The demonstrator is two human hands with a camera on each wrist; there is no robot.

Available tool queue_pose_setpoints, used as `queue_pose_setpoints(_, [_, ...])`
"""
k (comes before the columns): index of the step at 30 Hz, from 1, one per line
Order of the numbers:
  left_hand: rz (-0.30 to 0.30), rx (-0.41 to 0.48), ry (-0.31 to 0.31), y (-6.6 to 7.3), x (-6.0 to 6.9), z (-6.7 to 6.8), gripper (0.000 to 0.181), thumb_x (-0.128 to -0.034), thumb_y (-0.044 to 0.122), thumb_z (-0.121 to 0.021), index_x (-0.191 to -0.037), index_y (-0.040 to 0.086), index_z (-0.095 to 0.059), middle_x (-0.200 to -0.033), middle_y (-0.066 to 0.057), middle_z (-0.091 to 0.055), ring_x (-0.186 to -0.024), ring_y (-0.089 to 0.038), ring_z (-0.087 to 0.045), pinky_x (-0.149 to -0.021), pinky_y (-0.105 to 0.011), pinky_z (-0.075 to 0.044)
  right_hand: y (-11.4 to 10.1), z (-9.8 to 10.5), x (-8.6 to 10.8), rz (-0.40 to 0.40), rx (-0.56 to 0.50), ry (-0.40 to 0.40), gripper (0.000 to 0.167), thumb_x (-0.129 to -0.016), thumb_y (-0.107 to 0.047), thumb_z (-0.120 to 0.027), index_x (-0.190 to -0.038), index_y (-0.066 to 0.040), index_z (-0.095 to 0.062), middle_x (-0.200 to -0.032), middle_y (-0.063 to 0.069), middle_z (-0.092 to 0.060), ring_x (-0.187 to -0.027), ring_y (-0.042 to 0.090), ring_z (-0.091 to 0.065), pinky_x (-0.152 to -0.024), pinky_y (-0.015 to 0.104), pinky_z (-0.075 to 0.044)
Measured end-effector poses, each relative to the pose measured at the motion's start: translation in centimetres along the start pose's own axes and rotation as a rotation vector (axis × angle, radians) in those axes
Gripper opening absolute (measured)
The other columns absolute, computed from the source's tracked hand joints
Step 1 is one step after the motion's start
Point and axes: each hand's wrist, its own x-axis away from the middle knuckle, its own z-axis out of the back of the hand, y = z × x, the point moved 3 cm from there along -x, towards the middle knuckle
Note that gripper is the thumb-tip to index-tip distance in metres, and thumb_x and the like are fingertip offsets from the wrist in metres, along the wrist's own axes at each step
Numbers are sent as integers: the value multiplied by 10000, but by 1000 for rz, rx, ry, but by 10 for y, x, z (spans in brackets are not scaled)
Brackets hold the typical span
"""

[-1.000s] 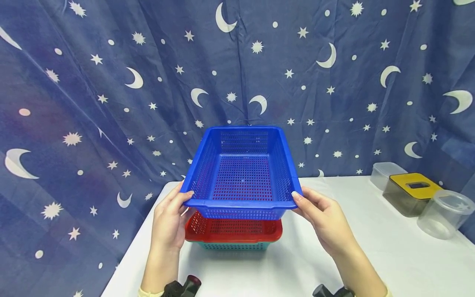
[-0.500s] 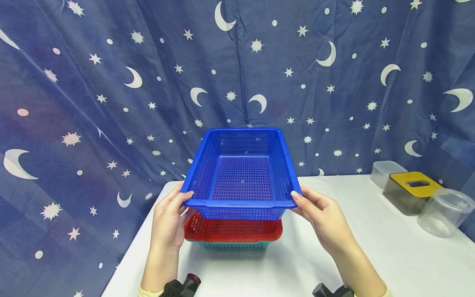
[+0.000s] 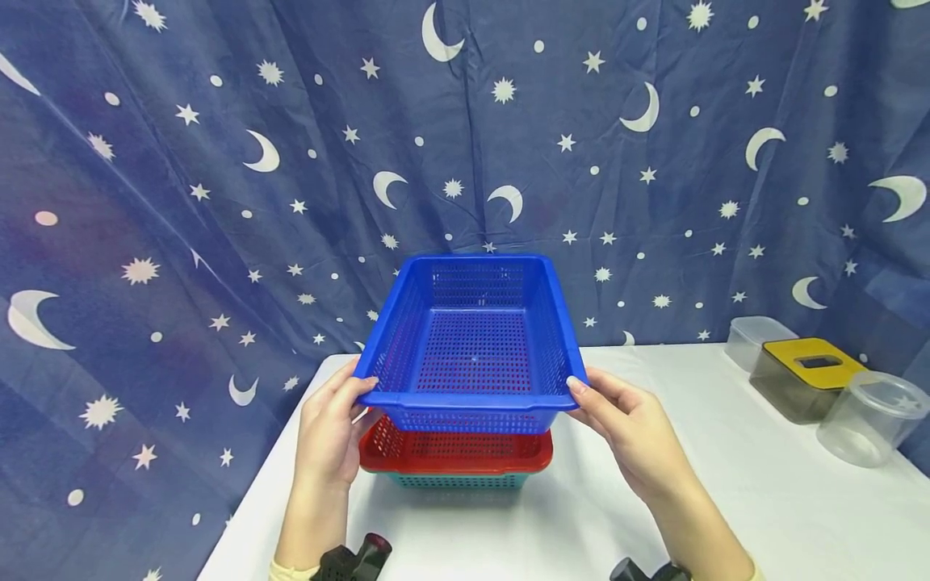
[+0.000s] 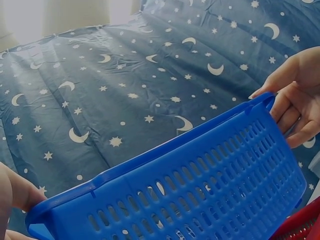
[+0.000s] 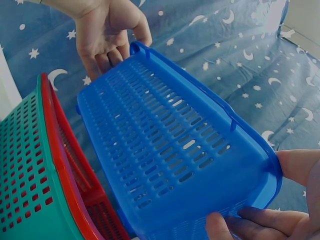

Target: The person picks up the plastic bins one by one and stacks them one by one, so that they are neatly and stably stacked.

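Observation:
A blue perforated plastic basket [image 3: 475, 401] is held up by its two near corners, tilted so its inside faces me. My left hand [image 3: 327, 440] grips the near left corner, thumb over the rim and fingers beneath. At the near right corner my right hand [image 3: 632, 428] pinches the rim the same way. Below the blue one stands a red basket [image 3: 465, 464], nested in a green basket [image 3: 458, 481] on the table. In the right wrist view the blue basket [image 5: 165, 140] hangs apart from the near rim of the red basket [image 5: 62, 165].
On the right of the white table [image 3: 676, 387] stand a clear box [image 3: 756, 339], a dark container with a yellow lid [image 3: 806, 375] and a round clear canister [image 3: 868, 424]. Behind hangs a blue curtain [image 3: 538, 105] with moons and stars.
The blue basket's far rim has dropped slightly and its right corner has shifted a little left with my right hand. Both hands keep their hold. The red and green baskets stay put.

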Motion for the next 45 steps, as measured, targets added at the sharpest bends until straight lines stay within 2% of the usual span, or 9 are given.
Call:
queue_pose_setpoints(2, [-1,-8,-3,0,0,0,431,-970,9,-567,-1387,-96,-556,-1134,-95,-725,-980,-202,-714,-856,-344,-537,1,-1,0,0,-3,-1,458,-1029,-141,-640,-1358,164,-546,-1253,198,-684,-1116,304,-695,-995,355,-508])
queue_pose_setpoints(8, [10,-15,2,-1,0,2,439,-962,-6,-555,-1392,-95,-551,-1152,-106,-720,-977,-210,-718,-850,-348,-543,3,-2,0,-13,-3,-2,452,-1029,-148,-642,-1354,155,-555,-1264,266,-659,-1115,303,-695,-998,351,-506])
queue_pose_setpoints(13, [16,-16,-2,-2,-1,3,454,-962,-12,-541,-1409,-95,-533,-1218,-145,-694,-1013,-228,-717,-863,-359,-549,3,-3,1,-25,6,9,459,-1024,-163,-654,-1352,145,-563,-1250,227,-679,-1111,301,-698,-994,342,-508])
queue_pose_setpoints(19, [10,-26,7,-1,-1,5,442,-962,-21,-531,-1398,-97,-544,-1191,-129,-706,-1005,-227,-718,-841,-356,-558,4,-5,0,-31,11,13,457,-1019,-164,-662,-1347,141,-571,-1264,279,-656,-1108,299,-699,-991,346,-511])
queue_pose_setpoints(37, [23,-77,-67,0,-2,3,465,-981,-27,-476,-1439,-105,-487,-1349,-251,-587,-1083,-253,-686,-892,-348,-540,6,-6,0,-67,24,23,456,-1015,-193,-670,-1338,119,-590,-1254,283,-660,-1107,280,-700,-985,327,-514])
queue_pose_setpoints(45, [32,-98,-77,-1,-4,5,447,-979,-30,-480,-1415,-127,-492,-1235,-211,-648,-1024,-243,-696,-876,-347,-547,11,-6,-1,-79,4,17,465,-1013,-184,-673,-1338,136,-580,-1257,293,-655,-1113,285,-699,-985,327,-512])
